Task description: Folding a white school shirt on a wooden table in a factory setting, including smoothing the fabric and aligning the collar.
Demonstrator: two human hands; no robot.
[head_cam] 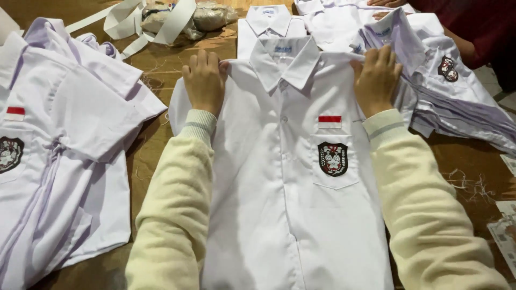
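Observation:
A white short-sleeved shirt point(285, 182) lies buttoned and face up on the brown table, collar away from me. Its chest pocket carries a dark badge point(332, 159) under a small red-and-white flag patch point(329, 122). My left hand point(204, 80) presses on the shirt's left shoulder, fingers curled onto the cloth at the seam. My right hand point(376, 78) grips the other shoulder, fingers bent over the fabric edge. Both arms are in cream knitted sleeves.
A pile of the same white shirts point(59, 139) lies at the left, another stack point(451, 91) at the right. More shirts point(271, 24) lie behind. White tape strips point(156, 24) and plastic bags sit at the back. Another person's hand point(384, 3) and dark red sleeve point(473, 27) show at top right.

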